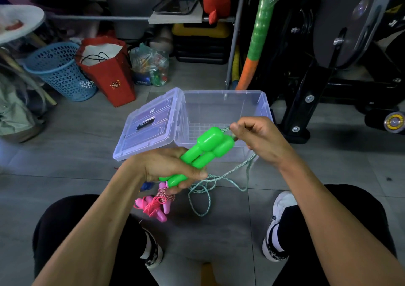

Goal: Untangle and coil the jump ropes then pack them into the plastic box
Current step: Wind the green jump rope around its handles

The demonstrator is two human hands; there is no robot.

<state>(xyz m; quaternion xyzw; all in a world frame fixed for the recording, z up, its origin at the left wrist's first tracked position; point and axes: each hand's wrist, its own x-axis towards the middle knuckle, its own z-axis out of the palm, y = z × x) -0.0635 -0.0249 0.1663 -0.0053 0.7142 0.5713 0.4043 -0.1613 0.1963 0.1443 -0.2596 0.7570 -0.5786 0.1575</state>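
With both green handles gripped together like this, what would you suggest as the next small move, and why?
Probably wind the first turn of cord around the handles. The left hand grips both green handles side by side, the right hand pinches the green cord at their tops, and the rest still hangs in loose loops to the floor. The plastic box stands open and looks empty.

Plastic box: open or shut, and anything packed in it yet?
Open and empty. The plastic box shows its bare gridded bottom; its lid leans off the left rim.
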